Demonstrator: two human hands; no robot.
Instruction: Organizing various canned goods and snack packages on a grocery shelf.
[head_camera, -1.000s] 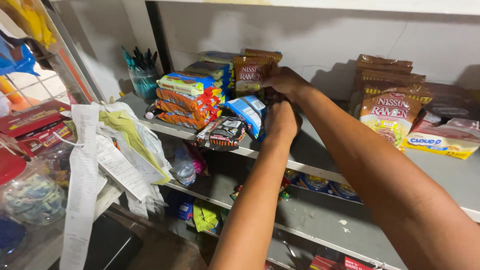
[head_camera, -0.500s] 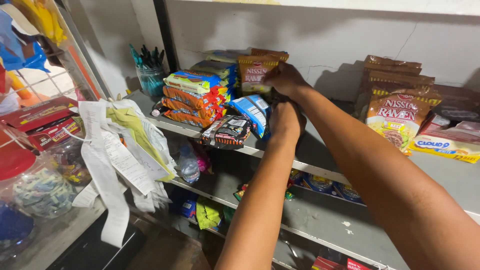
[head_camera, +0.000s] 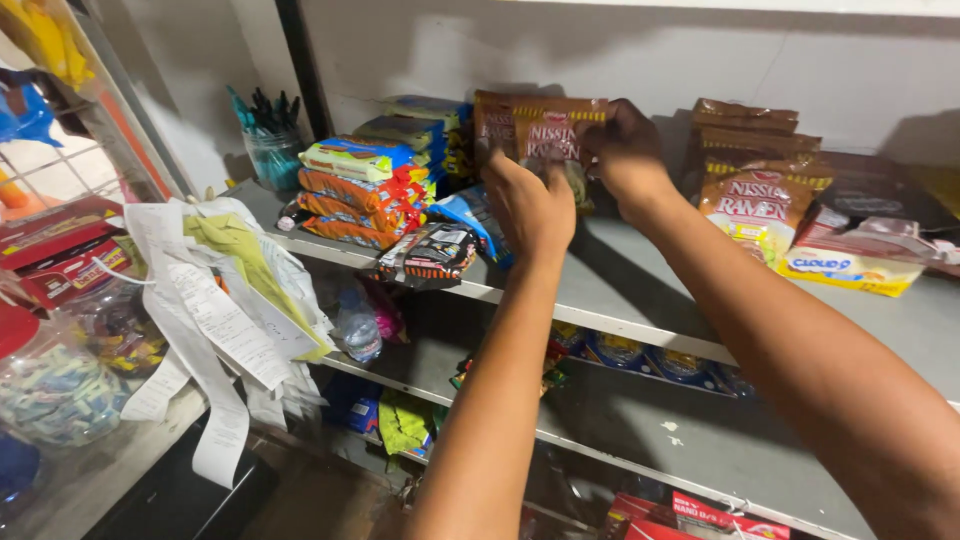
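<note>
a grey metal shelf (head_camera: 640, 300) against a pale wall holds stacked snack packs (head_camera: 360, 190). both hands grip one brown noodle packet (head_camera: 545, 135), held upright above the shelf: left hand (head_camera: 530, 205) at its lower edge, right hand (head_camera: 625, 150) pinching its right side.

A noodle packet (head_camera: 553, 135) is held by the left hand (head_camera: 530, 205) and right hand (head_camera: 628, 150) over the shelf (head_camera: 640, 300). Stacked packets (head_camera: 360, 190) are placed at nine o'clock, more noodle packets (head_camera: 755, 195) at three o'clock.
</note>
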